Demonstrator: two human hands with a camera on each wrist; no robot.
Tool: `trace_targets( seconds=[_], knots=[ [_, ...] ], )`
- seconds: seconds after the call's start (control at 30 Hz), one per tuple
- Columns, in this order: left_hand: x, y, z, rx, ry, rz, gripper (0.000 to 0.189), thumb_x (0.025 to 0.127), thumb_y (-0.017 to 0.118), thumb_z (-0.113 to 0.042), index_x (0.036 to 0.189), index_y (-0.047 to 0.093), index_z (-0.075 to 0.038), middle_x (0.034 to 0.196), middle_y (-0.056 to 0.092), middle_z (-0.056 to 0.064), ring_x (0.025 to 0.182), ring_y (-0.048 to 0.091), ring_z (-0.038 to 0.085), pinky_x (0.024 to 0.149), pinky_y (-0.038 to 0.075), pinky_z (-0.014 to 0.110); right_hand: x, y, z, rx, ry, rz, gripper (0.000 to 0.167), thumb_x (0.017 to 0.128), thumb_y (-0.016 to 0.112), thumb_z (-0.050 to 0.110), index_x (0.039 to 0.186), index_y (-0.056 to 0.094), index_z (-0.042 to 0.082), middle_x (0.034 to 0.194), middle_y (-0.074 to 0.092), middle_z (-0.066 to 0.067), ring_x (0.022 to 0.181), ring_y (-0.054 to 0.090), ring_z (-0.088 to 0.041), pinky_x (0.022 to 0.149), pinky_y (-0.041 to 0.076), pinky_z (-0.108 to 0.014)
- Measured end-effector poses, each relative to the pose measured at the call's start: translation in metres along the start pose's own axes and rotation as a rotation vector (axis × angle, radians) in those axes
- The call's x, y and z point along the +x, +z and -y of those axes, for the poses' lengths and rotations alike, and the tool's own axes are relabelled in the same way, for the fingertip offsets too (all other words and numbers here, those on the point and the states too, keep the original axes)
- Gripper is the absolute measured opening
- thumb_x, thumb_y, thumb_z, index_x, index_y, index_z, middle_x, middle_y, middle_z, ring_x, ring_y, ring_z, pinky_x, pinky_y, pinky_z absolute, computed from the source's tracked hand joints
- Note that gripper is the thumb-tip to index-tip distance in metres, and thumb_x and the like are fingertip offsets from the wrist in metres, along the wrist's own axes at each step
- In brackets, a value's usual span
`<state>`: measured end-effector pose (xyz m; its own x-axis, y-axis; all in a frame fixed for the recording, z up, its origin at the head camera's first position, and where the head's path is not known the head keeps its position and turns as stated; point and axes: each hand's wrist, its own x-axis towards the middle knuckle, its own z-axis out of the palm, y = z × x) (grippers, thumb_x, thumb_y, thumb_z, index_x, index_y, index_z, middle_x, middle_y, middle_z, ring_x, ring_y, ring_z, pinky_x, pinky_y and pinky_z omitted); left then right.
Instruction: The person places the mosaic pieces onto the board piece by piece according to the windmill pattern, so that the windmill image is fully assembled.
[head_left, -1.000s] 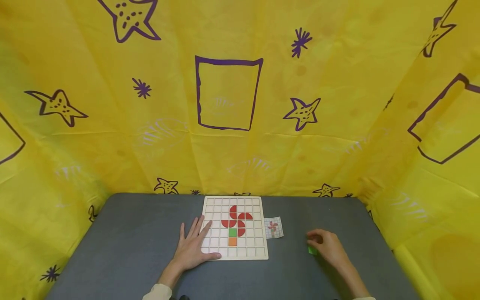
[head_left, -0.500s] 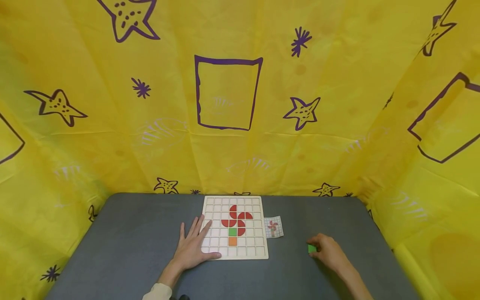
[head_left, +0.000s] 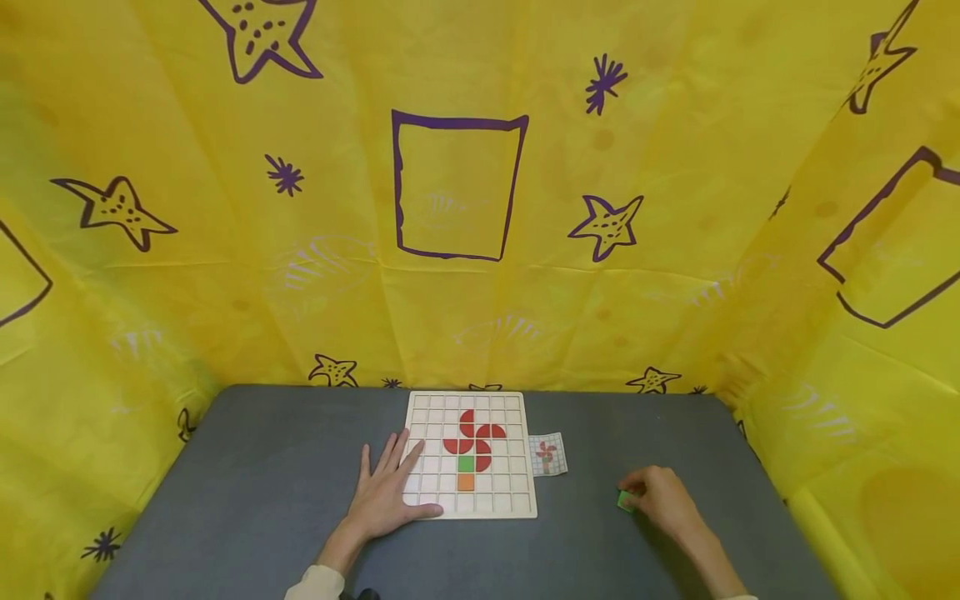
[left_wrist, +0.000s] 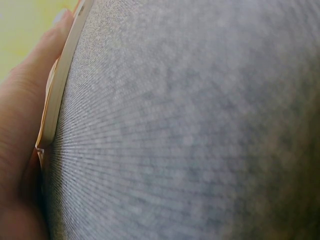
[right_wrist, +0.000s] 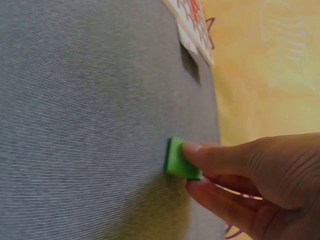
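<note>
A pale wooden grid board [head_left: 504,493] lies on the dark grey table. My left hand [head_left: 381,493] is spread flat over its left edge, thumb on the lower left corner. Red quarter-round tiles [head_left: 483,460] form a pinwheel on the board, with a green square tile [head_left: 466,464] and an orange square tile [head_left: 466,482] in the column below. Off to the right, my right hand [head_left: 663,498] pinches a green square tile [right_wrist: 179,161] between thumb and fingers, at or just above the table; the exact gap cannot be told.
A small paper card [head_left: 548,455] printed with a red pinwheel on a grid lies against the board's right edge. Behind the grey table [head_left: 247,475] hangs a yellow cloth [head_left: 457,325] with purple drawings, which also covers both sides.
The green tile in my right hand has turned and tilted between the fingers, and the hand has shifted slightly. My left hand stays in place on the board.
</note>
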<state>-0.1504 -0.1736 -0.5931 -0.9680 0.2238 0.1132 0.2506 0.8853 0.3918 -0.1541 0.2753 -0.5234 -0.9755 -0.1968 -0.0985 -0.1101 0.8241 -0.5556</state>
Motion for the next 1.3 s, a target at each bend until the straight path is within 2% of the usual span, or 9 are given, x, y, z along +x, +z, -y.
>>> trace_targets(
  seconds=[0.23,0.37,0.5,0.63,0.77,1.0,1.17,1.3],
  knots=[
    [0.000,-0.002,-0.001,-0.004,0.000,0.001,0.112,0.065,0.064,-0.082,0.151,0.039,-0.015,0.161,0.021,0.014,0.147,0.017,0.037,0.110,-0.003,0.067,0.003,-0.004,0.004,0.004,-0.074,-0.012,0.009,0.077,0.080,0.009,0.085,0.076,0.008,0.074,0.070,0.005,0.064,0.062,-0.008,0.056,0.050,-0.024],
    [0.000,-0.002,-0.001,0.001,-0.012,0.022,0.113,0.066,0.062,-0.084,0.152,0.037,-0.016,0.162,0.019,0.012,0.148,0.015,0.036,0.111,-0.005,0.067,0.004,0.005,0.010,0.082,-0.054,-0.068,0.010,0.079,0.081,0.011,0.086,0.076,0.007,0.075,0.070,0.003,0.065,0.062,-0.007,0.058,0.051,-0.023],
    [0.000,-0.003,-0.002,-0.001,-0.021,0.032,0.113,0.065,0.062,-0.084,0.152,0.037,-0.017,0.162,0.018,0.012,0.148,0.014,0.035,0.111,-0.005,0.066,0.003,0.019,0.016,0.164,0.005,-0.142,0.009,0.077,0.082,0.009,0.084,0.077,0.008,0.075,0.071,0.002,0.065,0.063,-0.005,0.060,0.051,-0.022],
    [0.001,-0.004,-0.003,-0.004,-0.026,0.050,0.113,0.066,0.062,-0.084,0.153,0.036,-0.017,0.163,0.017,0.012,0.149,0.013,0.035,0.111,-0.006,0.066,0.001,0.028,0.024,0.184,0.066,-0.212,0.009,0.076,0.083,0.010,0.083,0.078,0.012,0.076,0.073,0.003,0.067,0.064,-0.005,0.062,0.051,-0.022],
    [0.000,-0.005,-0.004,-0.004,-0.036,0.062,0.113,0.066,0.062,-0.084,0.153,0.035,-0.016,0.163,0.016,0.012,0.149,0.011,0.035,0.111,-0.007,0.066,0.003,0.032,0.030,0.190,0.079,-0.249,0.009,0.076,0.083,0.013,0.084,0.079,0.014,0.078,0.074,0.002,0.070,0.066,-0.008,0.064,0.051,-0.023],
    [0.000,-0.004,-0.003,-0.008,-0.027,0.047,0.114,0.065,0.063,-0.083,0.153,0.036,-0.016,0.163,0.017,0.012,0.149,0.012,0.036,0.111,-0.007,0.066,0.011,0.043,0.041,0.277,0.076,-0.204,0.007,0.078,0.082,0.011,0.084,0.079,0.011,0.080,0.074,0.000,0.068,0.066,-0.007,0.062,0.051,-0.022],
    [0.000,-0.005,-0.002,-0.004,-0.025,0.057,0.114,0.066,0.061,-0.085,0.153,0.035,-0.016,0.163,0.016,0.012,0.149,0.012,0.036,0.111,-0.007,0.066,0.016,0.051,0.051,0.321,0.042,-0.179,0.008,0.077,0.082,0.011,0.083,0.078,0.008,0.079,0.074,-0.003,0.066,0.065,-0.008,0.059,0.051,-0.021],
    [0.000,-0.004,-0.002,0.008,-0.008,0.038,0.113,0.066,0.061,-0.084,0.153,0.036,-0.015,0.162,0.018,0.013,0.148,0.015,0.037,0.111,-0.005,0.067,0.019,0.058,0.056,0.355,0.006,-0.141,0.010,0.078,0.082,0.013,0.085,0.078,0.006,0.078,0.073,-0.004,0.063,0.065,-0.009,0.056,0.052,-0.021]
  ],
)
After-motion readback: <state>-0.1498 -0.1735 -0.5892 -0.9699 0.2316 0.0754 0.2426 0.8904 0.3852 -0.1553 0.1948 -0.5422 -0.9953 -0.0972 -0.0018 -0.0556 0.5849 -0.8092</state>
